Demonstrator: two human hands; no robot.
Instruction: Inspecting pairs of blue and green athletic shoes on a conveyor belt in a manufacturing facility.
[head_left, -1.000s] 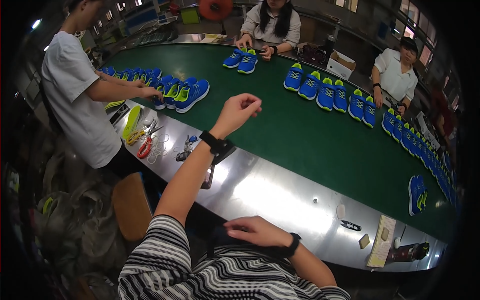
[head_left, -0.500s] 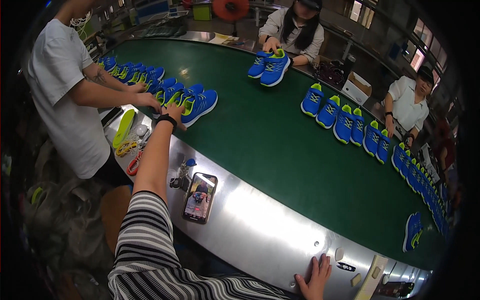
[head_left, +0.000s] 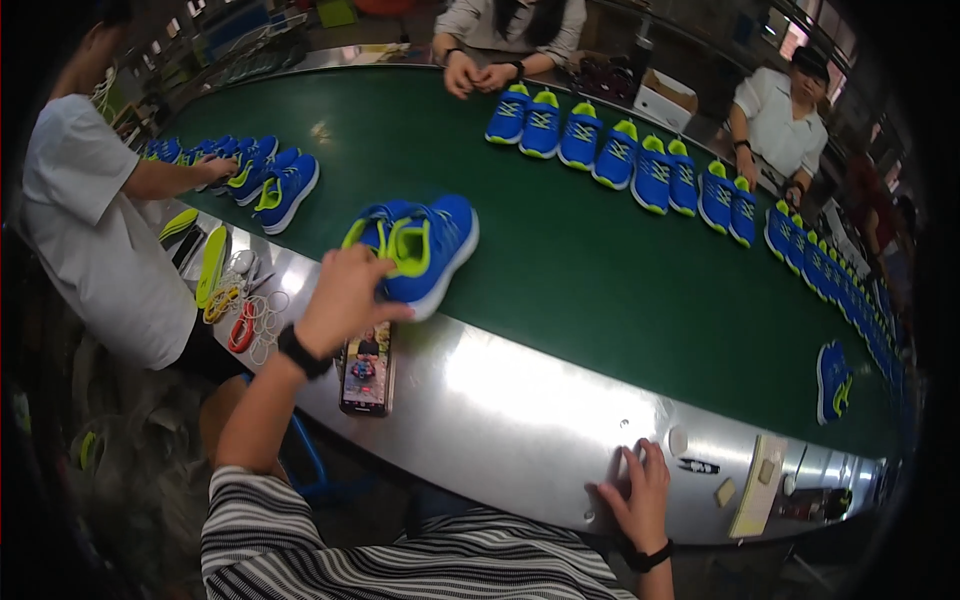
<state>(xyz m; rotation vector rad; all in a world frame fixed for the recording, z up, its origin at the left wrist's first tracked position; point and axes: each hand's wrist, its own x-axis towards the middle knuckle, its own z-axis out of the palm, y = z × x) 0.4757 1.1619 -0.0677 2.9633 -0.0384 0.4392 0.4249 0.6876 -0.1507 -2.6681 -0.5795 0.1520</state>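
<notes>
My left hand (head_left: 345, 298) is closed on the heel ends of a pair of blue sneakers (head_left: 446, 245) with lime-green linings and white soles. Their toes point away from me, over the near edge of the green work surface (head_left: 570, 270). Partly behind that hand, a phone (head_left: 367, 378) with a lit screen lies on the metal ledge (head_left: 500, 410). Farther right, my right hand (head_left: 640, 497) rests at the ledge with its fingers apart and nothing in them. Close to its fingertips are a small pale block (head_left: 679, 440) and black thread snips (head_left: 699, 466).
Blue sneakers (head_left: 600, 147) stand in a long row along the far side, and more sneakers (head_left: 290, 190) are at the left beside a co-worker (head_left: 100, 230). Two people sit opposite. A lone sneaker (head_left: 830, 382) lies at right. Cords, an orange loop (head_left: 242, 328) and insoles (head_left: 212, 265) cover the left ledge.
My left hand has brought a pair of sneakers from the left group toward me. My right hand has shifted slightly. The person opposite has let go of a pair, which now stands in the far row.
</notes>
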